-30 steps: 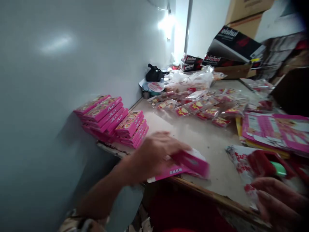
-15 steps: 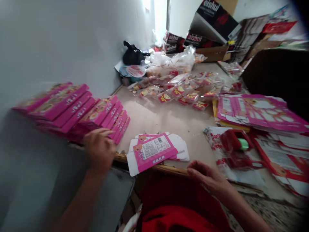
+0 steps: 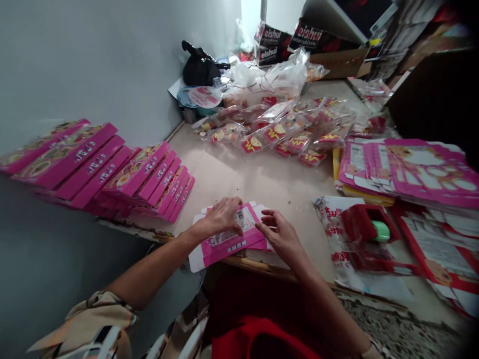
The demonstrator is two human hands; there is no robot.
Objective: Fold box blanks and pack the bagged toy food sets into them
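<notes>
Wall: plain grey-blue [image 3: 93, 65], running along the left of the table.
Table: pale top [image 3: 224, 169], worn front edge; the work sits right at that edge.
Pink carton: flat-looking, printed panel up [image 3: 224, 245], white end flap out to the left, on the table between both hands. Lies over another pink carton [image 3: 261, 244], which shows at its right.
Left hand: palm down over the upper carton [image 3: 224, 218], fingers curled onto the printed panel. Can't tell if it grips or only presses.
Right hand: at the carton's right end [image 3: 280, 234], thumb and fingers loosely bent, apart from each other. Can't tell if a flap is pinched.
Finished-looking boxes: pink stacks at left, nearer one [image 3: 160, 179] leaning, farther one [image 3: 86, 159] beside the wall.
Right side: fanned pink blanks [image 3: 411, 169]; nearer, a red tape dispenser [image 3: 357, 224] with a green roll [image 3: 380, 231], on a white-and-red plastic sheet [image 3: 339, 259]. Red blanks [image 3: 449, 244] just beside it.
Bagged pieces: clear packets with red-and-yellow parts [image 3: 275, 132], spread mid-table.
Back: black bag [image 3: 202, 67], big clear bag [image 3: 269, 82], black "eishui" boxes [image 3: 271, 42].
</notes>
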